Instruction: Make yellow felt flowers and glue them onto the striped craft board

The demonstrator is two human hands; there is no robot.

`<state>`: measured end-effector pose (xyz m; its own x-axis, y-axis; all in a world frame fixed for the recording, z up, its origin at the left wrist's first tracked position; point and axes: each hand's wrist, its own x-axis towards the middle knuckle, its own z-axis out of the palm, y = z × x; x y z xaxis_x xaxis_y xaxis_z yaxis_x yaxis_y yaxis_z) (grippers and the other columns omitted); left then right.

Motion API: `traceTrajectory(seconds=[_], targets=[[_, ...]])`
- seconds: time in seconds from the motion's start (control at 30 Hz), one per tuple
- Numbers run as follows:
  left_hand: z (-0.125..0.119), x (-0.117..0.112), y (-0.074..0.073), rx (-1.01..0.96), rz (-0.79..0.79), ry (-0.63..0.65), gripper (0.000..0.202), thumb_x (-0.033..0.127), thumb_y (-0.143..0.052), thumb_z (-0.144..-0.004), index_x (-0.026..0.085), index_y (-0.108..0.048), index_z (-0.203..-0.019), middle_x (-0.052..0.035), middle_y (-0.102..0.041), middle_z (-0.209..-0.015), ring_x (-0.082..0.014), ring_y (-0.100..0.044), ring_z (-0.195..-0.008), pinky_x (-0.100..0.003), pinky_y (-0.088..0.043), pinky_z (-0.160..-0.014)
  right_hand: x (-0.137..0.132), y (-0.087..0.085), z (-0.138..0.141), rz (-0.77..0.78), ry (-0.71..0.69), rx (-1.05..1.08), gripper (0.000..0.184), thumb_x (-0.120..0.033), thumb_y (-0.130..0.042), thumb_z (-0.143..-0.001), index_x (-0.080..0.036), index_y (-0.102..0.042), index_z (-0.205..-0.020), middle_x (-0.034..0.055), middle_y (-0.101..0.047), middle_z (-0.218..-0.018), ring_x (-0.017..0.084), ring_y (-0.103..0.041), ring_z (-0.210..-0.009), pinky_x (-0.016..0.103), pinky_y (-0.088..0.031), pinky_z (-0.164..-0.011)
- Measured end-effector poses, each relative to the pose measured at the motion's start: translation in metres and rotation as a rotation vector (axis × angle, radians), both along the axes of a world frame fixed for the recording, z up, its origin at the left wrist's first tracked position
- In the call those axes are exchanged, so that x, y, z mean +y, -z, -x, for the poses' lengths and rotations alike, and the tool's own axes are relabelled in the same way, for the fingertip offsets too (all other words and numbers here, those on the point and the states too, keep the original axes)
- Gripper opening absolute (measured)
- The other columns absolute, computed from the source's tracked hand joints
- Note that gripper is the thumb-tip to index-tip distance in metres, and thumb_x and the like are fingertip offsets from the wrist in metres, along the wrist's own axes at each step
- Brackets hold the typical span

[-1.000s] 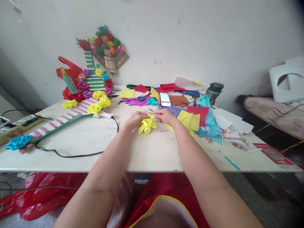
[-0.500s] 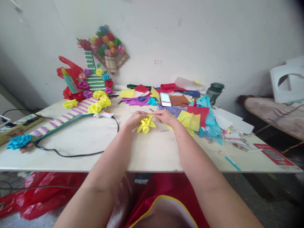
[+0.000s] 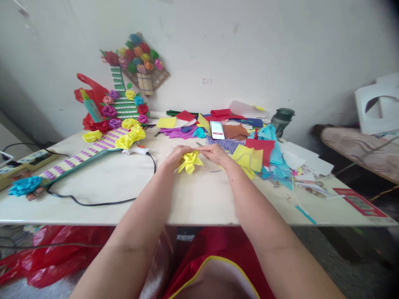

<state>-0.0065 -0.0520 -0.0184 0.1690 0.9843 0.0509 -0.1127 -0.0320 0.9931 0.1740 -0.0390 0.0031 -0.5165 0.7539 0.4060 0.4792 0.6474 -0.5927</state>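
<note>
A yellow paper flower (image 3: 190,162) with pointed petals hangs just above the table between my hands. My left hand (image 3: 180,156) is closed on its left and back side. On the other side, my right hand (image 3: 215,152) pinches at the flower's upper right edge with thumb and fingers together. A thin grey tip shows beyond the right fingers; what it belongs to is hidden. Yellow crepe paper sheets (image 3: 254,156) lie to the right of my right hand, with a bundle of purple string (image 3: 229,146) behind it.
A white glue gun (image 3: 136,150) with a black cord lies to the left. Beyond it stand a flower-trimmed model (image 3: 126,109) and a striped strip (image 3: 81,161). A phone (image 3: 217,130) leans among coloured papers at the back, near a dark bottle (image 3: 282,120).
The yellow flower has turned and tilted slightly, and it sits a little further left and higher. Both hands keep hold at nearly the same place.
</note>
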Motion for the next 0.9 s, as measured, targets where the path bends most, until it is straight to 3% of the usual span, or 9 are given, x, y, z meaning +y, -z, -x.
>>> traceTrajectory(seconds=[0.2,0.47,0.63,0.77,0.9], targets=[[-0.0007,-0.0012,-0.0006,0.03,-0.032,-0.002,0.015,0.027,-0.061,-0.06,0.013,-0.056,-0.061,0.0016,-0.05,-0.051,-0.0101,-0.046,-0.047,-0.023,-0.035,-0.048,-0.0001,-0.0009,0.0015,-0.081,0.033,-0.07,0.027,-0.027,-0.053,-0.078,-0.028,-0.066,-0.102,0.0029,-0.068,-0.099,0.017,-0.061,-0.087,0.028,-0.044,-0.076],[-0.0005,-0.0003,0.0002,0.001,-0.019,0.019,0.016,0.028,-0.065,-0.059,0.013,-0.059,-0.064,0.0017,-0.052,-0.051,-0.01,-0.047,-0.046,-0.023,-0.035,-0.047,-0.0015,-0.0031,0.0029,-0.136,0.066,-0.148,0.028,-0.027,-0.051,-0.08,-0.026,-0.065,-0.104,0.0044,-0.069,-0.097,0.017,-0.062,-0.083,0.027,-0.044,-0.071],[-0.0004,-0.0018,-0.002,0.033,-0.026,0.011,0.019,0.029,-0.066,-0.058,0.012,-0.06,-0.065,0.0017,-0.052,-0.051,-0.0101,-0.048,-0.045,-0.023,-0.035,-0.047,0.0,0.0007,0.002,-0.107,0.039,-0.067,0.027,-0.028,-0.051,-0.079,-0.025,-0.066,-0.101,0.0046,-0.067,-0.101,0.017,-0.06,-0.089,0.027,-0.043,-0.075],[-0.0001,-0.0029,-0.0041,0.045,-0.065,0.026,0.021,0.03,-0.066,-0.058,0.011,-0.061,-0.067,0.0007,-0.054,-0.052,-0.0105,-0.049,-0.046,-0.023,-0.035,-0.047,0.0,0.0022,0.0016,-0.05,0.045,-0.006,0.03,-0.033,-0.05,-0.078,-0.022,-0.067,-0.101,0.0039,-0.069,-0.082,0.015,-0.059,-0.076,0.025,-0.041,-0.068],[-0.0007,-0.0053,-0.0069,0.075,-0.095,0.037,0.022,0.03,-0.065,-0.059,0.011,-0.062,-0.069,-0.0004,-0.057,-0.055,-0.0107,-0.05,-0.048,-0.023,-0.035,-0.048,0.0018,0.0035,0.0021,-0.008,0.042,0.028,0.037,-0.041,-0.046,-0.079,-0.017,-0.068,-0.098,-0.0012,-0.056,-0.053,0.011,-0.049,-0.058,0.021,-0.035,-0.056]])
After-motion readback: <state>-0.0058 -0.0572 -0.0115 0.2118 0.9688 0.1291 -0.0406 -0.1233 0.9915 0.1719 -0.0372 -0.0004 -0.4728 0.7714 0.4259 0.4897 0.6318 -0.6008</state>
